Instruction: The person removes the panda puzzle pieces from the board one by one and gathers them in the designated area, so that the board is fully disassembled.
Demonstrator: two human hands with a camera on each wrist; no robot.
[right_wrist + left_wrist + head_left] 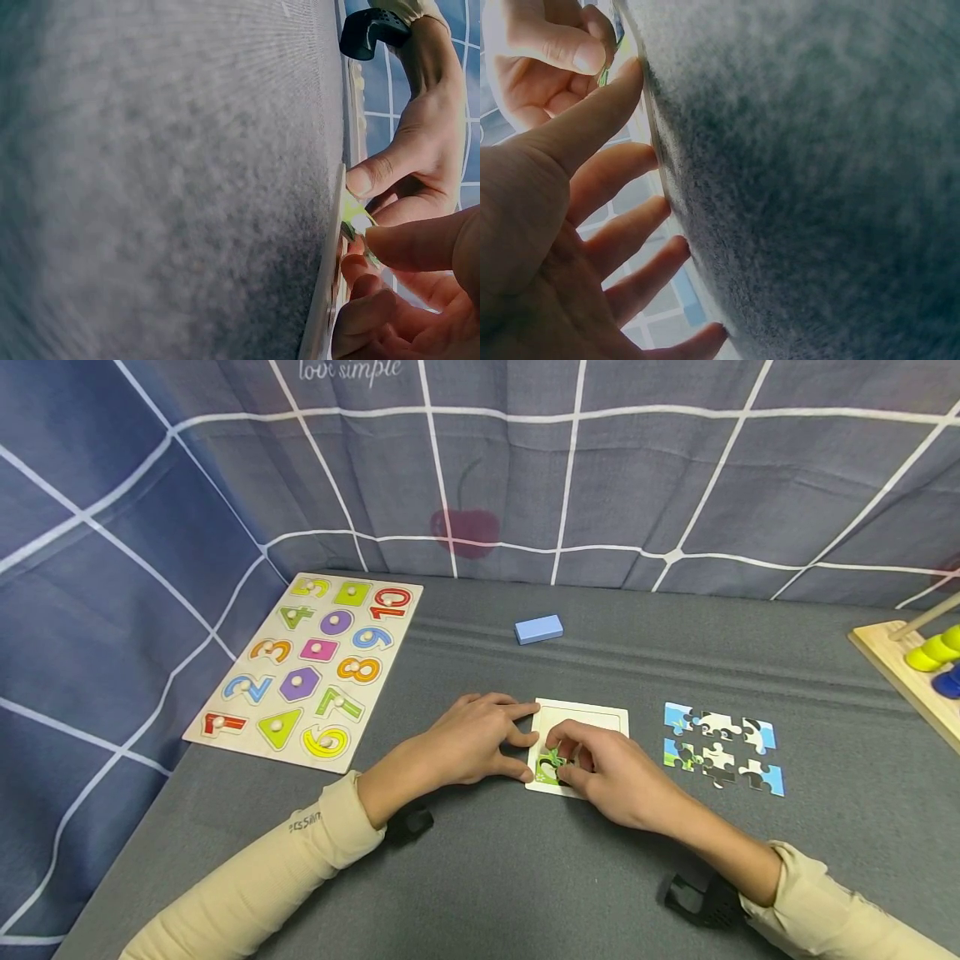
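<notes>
A white puzzle tray [592,717] lies on the grey table, and a green puzzle piece [552,762] sits at its near left corner. My right hand [567,755] pinches that piece with curled fingers and presses it into the tray. My left hand [527,740] lies flat beside the tray, its straight fingers touching the tray's left edge. In the left wrist view the left hand's fingers [611,169] meet the tray edge [657,154]. The right wrist view shows the green piece [357,223] between the right hand's fingers [409,246].
Several loose puzzle pieces [720,748] lie in two rows right of the tray. A wooden number peg board [307,670] is at the left, a blue block [538,628] behind the tray, and a wooden bead toy [917,670] at the right edge. A checked curtain hangs behind.
</notes>
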